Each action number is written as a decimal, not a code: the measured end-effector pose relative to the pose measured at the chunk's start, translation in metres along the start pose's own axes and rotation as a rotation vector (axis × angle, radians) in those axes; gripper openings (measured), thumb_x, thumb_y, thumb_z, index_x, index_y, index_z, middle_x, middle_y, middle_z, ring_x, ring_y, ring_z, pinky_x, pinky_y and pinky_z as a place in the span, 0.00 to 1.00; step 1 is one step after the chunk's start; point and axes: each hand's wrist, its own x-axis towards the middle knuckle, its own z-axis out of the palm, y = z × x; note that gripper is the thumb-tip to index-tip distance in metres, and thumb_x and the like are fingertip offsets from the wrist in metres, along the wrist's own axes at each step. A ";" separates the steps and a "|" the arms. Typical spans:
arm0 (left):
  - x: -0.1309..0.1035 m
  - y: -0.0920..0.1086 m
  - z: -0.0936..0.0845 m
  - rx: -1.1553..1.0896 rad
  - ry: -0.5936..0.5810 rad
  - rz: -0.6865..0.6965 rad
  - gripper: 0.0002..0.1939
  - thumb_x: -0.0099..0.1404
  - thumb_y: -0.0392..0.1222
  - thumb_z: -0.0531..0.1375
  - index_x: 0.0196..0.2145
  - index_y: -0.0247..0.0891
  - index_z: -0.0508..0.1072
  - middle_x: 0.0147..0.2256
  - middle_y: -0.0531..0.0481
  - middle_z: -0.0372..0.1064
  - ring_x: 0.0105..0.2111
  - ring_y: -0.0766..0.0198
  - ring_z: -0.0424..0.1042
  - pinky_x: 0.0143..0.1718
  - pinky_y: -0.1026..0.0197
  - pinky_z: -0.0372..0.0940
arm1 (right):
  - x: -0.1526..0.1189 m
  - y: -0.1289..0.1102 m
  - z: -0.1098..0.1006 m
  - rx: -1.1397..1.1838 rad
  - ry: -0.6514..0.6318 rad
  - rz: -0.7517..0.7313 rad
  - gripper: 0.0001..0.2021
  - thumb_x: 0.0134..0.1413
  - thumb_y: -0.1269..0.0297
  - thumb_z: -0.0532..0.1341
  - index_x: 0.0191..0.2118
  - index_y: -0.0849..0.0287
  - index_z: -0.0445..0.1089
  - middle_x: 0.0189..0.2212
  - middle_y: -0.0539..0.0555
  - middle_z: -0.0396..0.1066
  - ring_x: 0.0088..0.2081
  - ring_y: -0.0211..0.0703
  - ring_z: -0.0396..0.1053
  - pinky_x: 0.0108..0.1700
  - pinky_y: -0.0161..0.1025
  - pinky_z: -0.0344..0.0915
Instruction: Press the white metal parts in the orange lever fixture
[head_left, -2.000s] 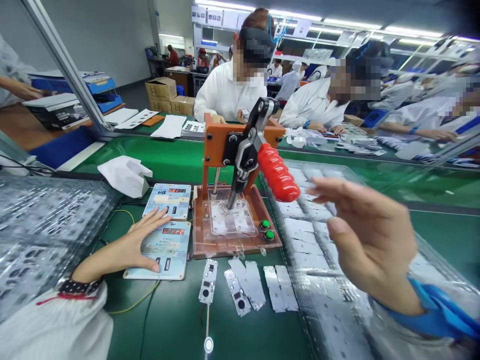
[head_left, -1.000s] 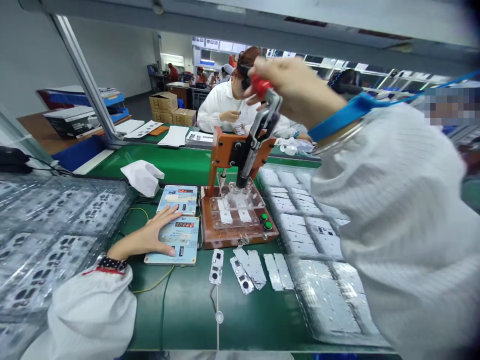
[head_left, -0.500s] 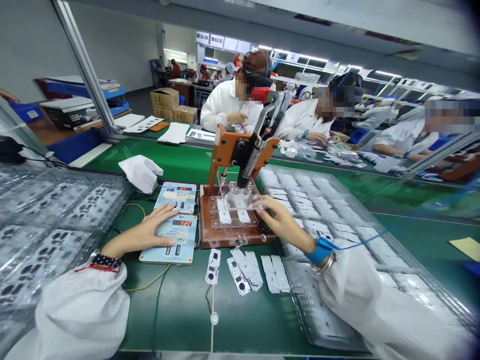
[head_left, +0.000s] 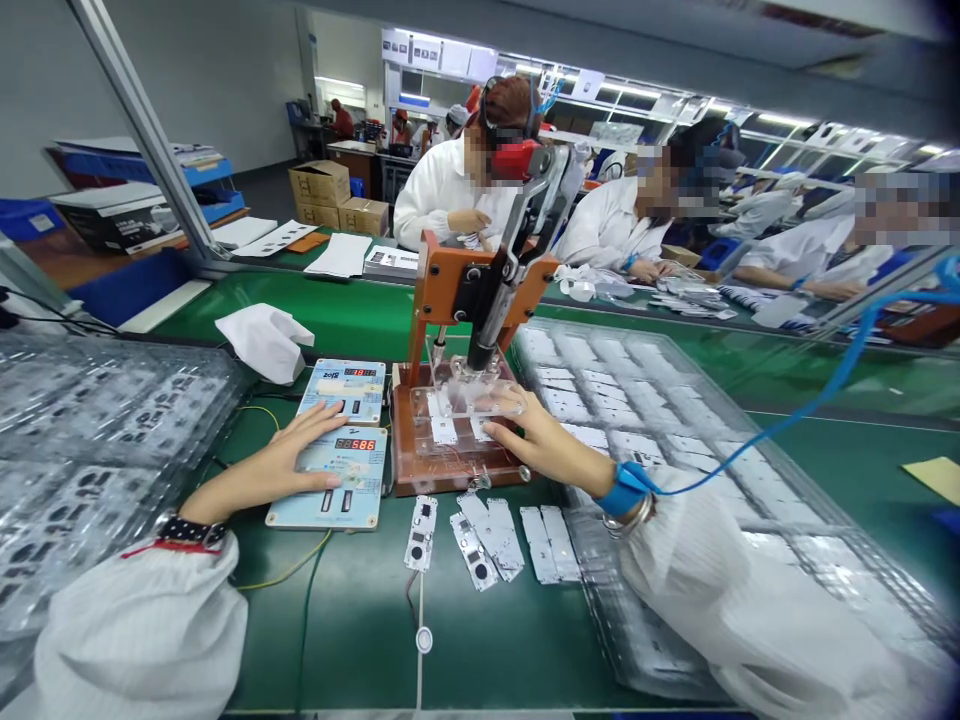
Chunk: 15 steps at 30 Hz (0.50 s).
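My left hand (head_left: 277,465) rests with fingers spread over two light blue meter boxes, the upper one (head_left: 360,383) and the lower one (head_left: 356,510), both with lit red digits. Between my hands stands a brown test fixture (head_left: 420,470) with a black and metal toggle clamp (head_left: 499,305). Two white boards lie under its clear plate, the left one (head_left: 444,428) in plain sight. My right hand (head_left: 536,435) reaches onto the right board, thumb on its lower part; the other fingertips are hidden behind the clear plate and clamp parts, so its grip is unclear.
Loose boards (head_left: 487,540) lie before the fixture, beside a cable with a round white piece (head_left: 424,640). Clear trays of boards stand at the right (head_left: 675,400) and left (head_left: 112,430). A crumpled white cloth (head_left: 262,340) lies behind the meters. People in white sit across the bench.
My right hand has moved left, further over the right board in the fixture. The lower meter's digits have changed. My left hand stays on the meters; the view has shifted slightly.
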 end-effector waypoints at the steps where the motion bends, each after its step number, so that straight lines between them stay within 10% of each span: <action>1: 0.000 0.001 0.000 0.002 -0.002 -0.002 0.45 0.56 0.72 0.53 0.64 0.47 0.51 0.67 0.50 0.35 0.66 0.46 0.35 0.62 0.45 0.44 | 0.001 0.000 0.001 -0.010 -0.013 0.006 0.15 0.64 0.59 0.49 0.53 0.53 0.63 0.59 0.56 0.59 0.62 0.51 0.52 0.60 0.58 0.53; 15: -0.001 -0.001 0.002 -0.019 0.014 0.023 0.44 0.56 0.70 0.54 0.64 0.46 0.52 0.67 0.48 0.35 0.66 0.46 0.34 0.63 0.44 0.42 | 0.004 -0.004 0.000 -0.136 -0.053 -0.043 0.17 0.64 0.61 0.47 0.53 0.50 0.68 0.57 0.56 0.60 0.59 0.55 0.55 0.59 0.63 0.53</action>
